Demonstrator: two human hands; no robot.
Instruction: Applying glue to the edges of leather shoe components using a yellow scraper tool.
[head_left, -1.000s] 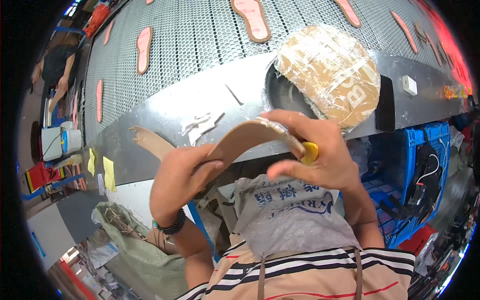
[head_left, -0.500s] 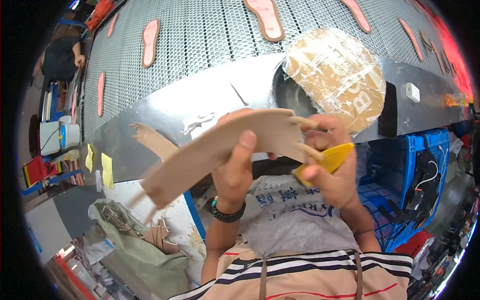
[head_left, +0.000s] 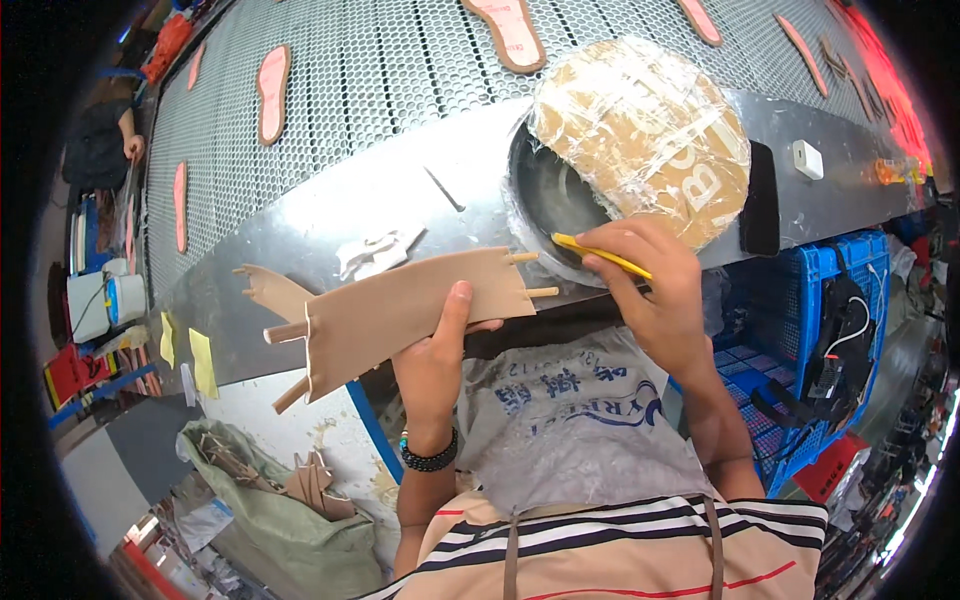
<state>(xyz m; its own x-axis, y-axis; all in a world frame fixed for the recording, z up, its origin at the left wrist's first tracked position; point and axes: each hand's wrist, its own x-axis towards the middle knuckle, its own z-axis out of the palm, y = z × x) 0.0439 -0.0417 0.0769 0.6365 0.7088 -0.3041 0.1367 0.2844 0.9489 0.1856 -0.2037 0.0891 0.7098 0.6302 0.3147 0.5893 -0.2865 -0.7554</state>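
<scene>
My left hand (head_left: 432,372) grips a flat tan shoe-upper piece (head_left: 395,318), its thumb on top and its fingers underneath. Narrow straps stick out from both ends of the piece. A similar tan piece (head_left: 278,292) lies partly behind it on the metal bench. Between its fingers my right hand (head_left: 660,295) holds a yellow scraper (head_left: 612,258), seen nearly edge-on at the near rim of a dark round bowl (head_left: 535,185). A taped cardboard disc (head_left: 645,130) covers much of that bowl, and what lies inside is hard to make out.
Beyond the bench, a mesh conveyor (head_left: 380,100) carries several pink insoles (head_left: 272,95). A black phone (head_left: 762,200) and white charger (head_left: 808,160) lie right of the bowl. A blue crate (head_left: 800,330) stands at the right, a green sack (head_left: 290,535) at the lower left.
My right hand has moved away from the tan piece toward the bowl, and the scraper has turned edge-on. My left hand has lowered and turned the piece, moving slightly left.
</scene>
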